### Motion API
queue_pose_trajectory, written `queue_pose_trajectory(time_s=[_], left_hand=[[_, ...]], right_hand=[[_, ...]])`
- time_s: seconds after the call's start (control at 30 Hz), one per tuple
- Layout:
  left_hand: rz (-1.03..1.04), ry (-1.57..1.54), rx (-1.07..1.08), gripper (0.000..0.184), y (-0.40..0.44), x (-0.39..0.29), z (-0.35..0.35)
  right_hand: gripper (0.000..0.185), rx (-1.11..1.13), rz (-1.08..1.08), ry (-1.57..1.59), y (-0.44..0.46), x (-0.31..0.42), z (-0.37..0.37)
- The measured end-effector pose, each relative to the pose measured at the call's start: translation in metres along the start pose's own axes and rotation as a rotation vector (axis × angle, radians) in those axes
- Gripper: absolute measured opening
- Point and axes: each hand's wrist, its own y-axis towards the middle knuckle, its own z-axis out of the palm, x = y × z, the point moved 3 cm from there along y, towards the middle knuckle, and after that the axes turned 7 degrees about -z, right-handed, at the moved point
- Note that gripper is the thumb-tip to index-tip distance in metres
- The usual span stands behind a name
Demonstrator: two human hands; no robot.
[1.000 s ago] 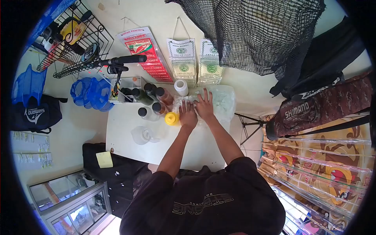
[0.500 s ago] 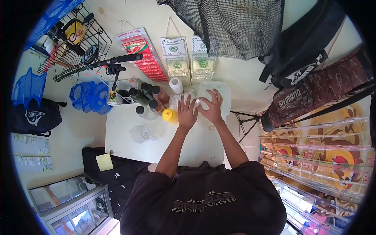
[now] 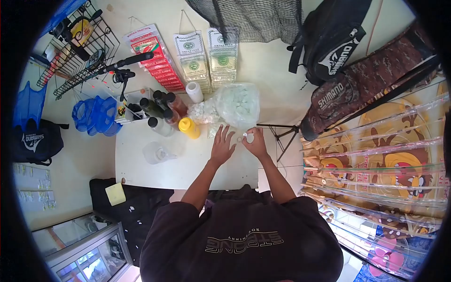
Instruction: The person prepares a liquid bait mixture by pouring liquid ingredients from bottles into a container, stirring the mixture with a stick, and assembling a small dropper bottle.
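My left hand (image 3: 222, 146) rests low over the white table (image 3: 197, 169) with its fingers spread, holding nothing. Beside it, the thumb and forefinger of my right hand (image 3: 256, 144) pinch a small white piece (image 3: 244, 135). A small ring-like item (image 3: 239, 139) lies between the hands. Just beyond them are a clear bag of pale green pieces (image 3: 239, 104) and a smaller bag of white pieces (image 3: 203, 112). To the left stand a yellow-capped bottle (image 3: 189, 127), a white bottle (image 3: 194, 92) and several dark-capped bottles (image 3: 161, 127).
A clear plastic funnel-like container (image 3: 156, 153) sits on the table's left part. A fishing rod with a reel (image 3: 123, 75) juts in at the upper left. Bait packets (image 3: 191, 58) hang on the wall. A black tripod (image 3: 281, 136) stands right of the table.
Both hands have drawn back from the bags toward the table's front, the right still pinching the small white piece. The left fingers have spread. The whole view has shifted.
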Motion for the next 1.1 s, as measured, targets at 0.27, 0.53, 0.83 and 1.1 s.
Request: queue_pose_trajectory(time_s=[0.27,0.53,0.83,1.1], left_hand=[[-0.037,0.139,0.045,0.046,-0.002,-0.003,0.021],[-0.148,0.172,0.057,0.043,0.008,-0.003,0.031],[-0.179,0.066,-0.018,0.026,0.01,-0.003,0.039],[-0.173,0.063,-0.046,0.02,0.007,-0.004,0.036]], right_hand=[[0.031,0.162,0.074,-0.071,-0.01,-0.013,0.001],[0.02,0.265,0.004,-0.17,-0.007,-0.006,0.013],[0.02,0.321,0.037,-0.206,-0.011,-0.01,0.014],[0.022,0.359,0.089,-0.293,-0.012,-0.018,0.006]])
